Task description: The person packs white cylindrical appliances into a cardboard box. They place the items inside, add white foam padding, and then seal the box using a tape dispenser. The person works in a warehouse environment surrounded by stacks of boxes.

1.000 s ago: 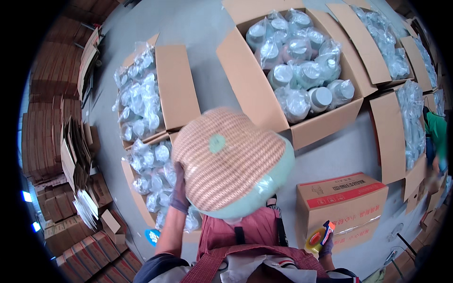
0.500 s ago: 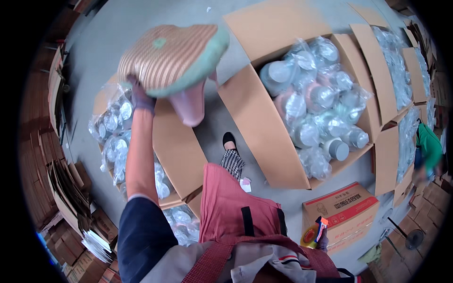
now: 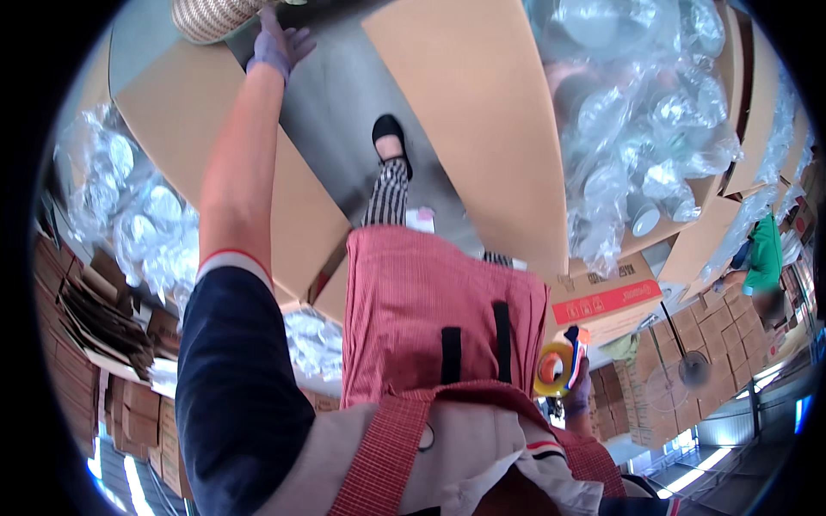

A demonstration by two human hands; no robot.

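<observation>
My left hand (image 3: 280, 47), in a purple glove, reaches far ahead with its fingers spread. It is right beside a low stool with a brown-and-cream striped seat (image 3: 215, 19); most of the stool lies beyond the top edge, and I cannot tell whether the fingertips touch it. Low on the right, my right hand (image 3: 579, 391), also gloved, is closed around a tape dispenser (image 3: 578, 344) with an orange-and-blue head. A roll of yellowish tape (image 3: 555, 370) is mounted on it.
Open cartons flank me: one on the left with bagged bottles (image 3: 146, 215), a bigger one on the right with plastic-wrapped bottles (image 3: 619, 129). Their flaps (image 3: 473, 112) stick out over the floor. A sealed carton (image 3: 607, 301) stands at right; a person in green (image 3: 764, 254) is farther off.
My left hand held the stool up by its seat edge; now the stool is farther forward and the fingers have spread. My view has tilted back toward me. The tape dispenser stays in my right hand.
</observation>
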